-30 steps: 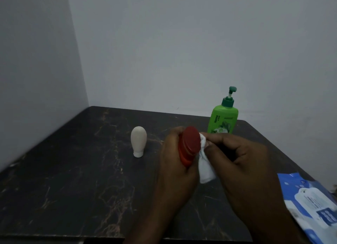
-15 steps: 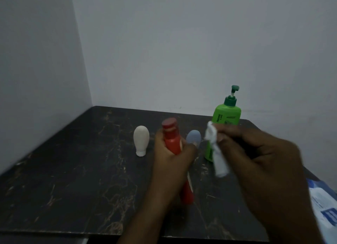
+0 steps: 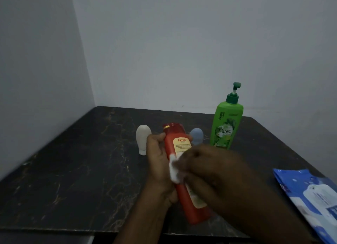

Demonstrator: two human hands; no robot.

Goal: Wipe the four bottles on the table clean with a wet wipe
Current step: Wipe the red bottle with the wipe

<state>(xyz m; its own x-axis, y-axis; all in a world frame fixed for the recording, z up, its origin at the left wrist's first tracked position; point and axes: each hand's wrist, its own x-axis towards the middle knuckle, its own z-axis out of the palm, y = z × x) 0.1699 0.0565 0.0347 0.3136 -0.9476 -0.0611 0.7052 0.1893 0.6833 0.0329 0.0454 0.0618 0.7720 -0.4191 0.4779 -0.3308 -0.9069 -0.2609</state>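
L hand point(image 3: 160, 163) grips the red bottle point(image 3: 191, 211) round its upper half: thumb on the near-left side, fingers wrapped behind, one fingertip showing past the far-right edge by the label. Bottle is off the table point(image 3: 73, 170), tilted, cap end pointing away from the person, base toward them and lower right. Yellow label faces up.

R hand point(image 3: 215, 170) comes in from the right, over the bottle's middle. Fingers bunched and curled down onto the wet wipe point(image 3: 174, 170), holding it against the bottle just below the L thumb, at the label's lower left edge. Hand is motion-blurred; can't tell which fingers do the pinching. Wipe is a small white wad, touching both the bottle and the L palm side.

Rel. to the grip:
- white bottle point(image 3: 143, 139): just left of the L knuckles, standing cap-down, partly hidden by them.
- blue bottle point(image 3: 196, 137): just behind the red cap, to its right, lower part hidden by bottle and R hand.
- green pump bottle point(image 3: 227, 127): upright, beyond the R hand, further right than the blue one.
- wipes pack point(image 3: 310, 198): blue/white, flat on the table, well right of the R wrist, runs off frame.

Table top dark, marbled; set into a corner of plain pale walls point(image 3: 182, 52).
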